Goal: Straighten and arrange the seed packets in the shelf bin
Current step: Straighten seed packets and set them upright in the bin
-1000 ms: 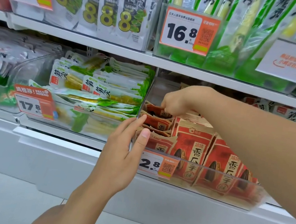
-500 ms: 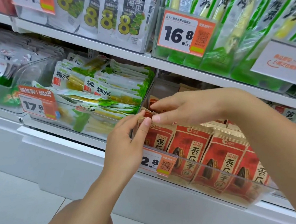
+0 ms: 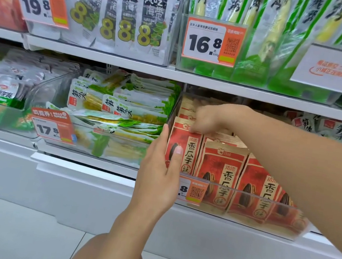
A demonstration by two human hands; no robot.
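Note:
Red and tan sunflower seed packets (image 3: 223, 173) stand in rows in a clear plastic shelf bin (image 3: 262, 224) on the lower shelf. The leftmost front packet (image 3: 185, 145) stands upright against the bin's left wall. My left hand (image 3: 159, 168) grips the bin's front left corner, thumb pressed on that packet's face and fingers outside the wall. My right hand (image 3: 209, 118) reaches in from the right and pinches the top edge of the same packet. More packets lie stacked behind, partly hidden by my right hand.
A neighbouring clear bin (image 3: 44, 91) to the left holds green bamboo shoot packets (image 3: 124, 108). An orange price tag (image 3: 192, 191) hangs on the seed bin's front. The upper shelf (image 3: 109, 58) carries seaweed and bamboo packs. White floor tiles lie below.
The leftmost front packet has been stood upright and pushed to the bin's left wall. My right hand moved up to its top edge; my left thumb now presses its face.

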